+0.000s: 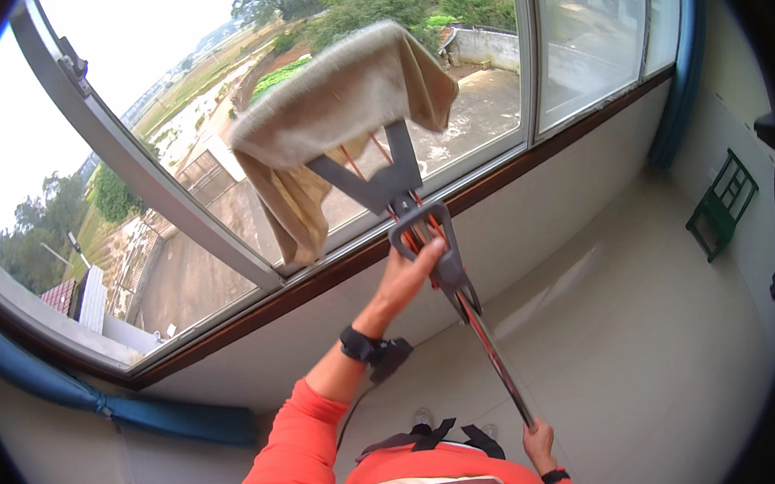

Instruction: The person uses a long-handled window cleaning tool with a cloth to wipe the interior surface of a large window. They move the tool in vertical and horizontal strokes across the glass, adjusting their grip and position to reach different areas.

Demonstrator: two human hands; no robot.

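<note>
A long-handled mop (496,347) slants up from my waist to the window. Over its head hangs a beige-brown cloth (331,96), its loose ends drooping at both sides. The cloth is in front of the window pane (478,117); whether it touches the glass I cannot tell. My left hand (411,275) is closed around the mop near its grey loop-shaped handle (446,256), below the forked grey bracket (374,184). Lower down, my right hand (539,447) grips the end of the metal pole. The mop head itself is hidden under the cloth.
Metal window frames (155,178) and a brown sill edge (336,278) run across ahead of me. Blue curtains (179,420) hang at the left and far right. A small green chair (722,207) stands by the right wall, on the pale tiled floor (649,331).
</note>
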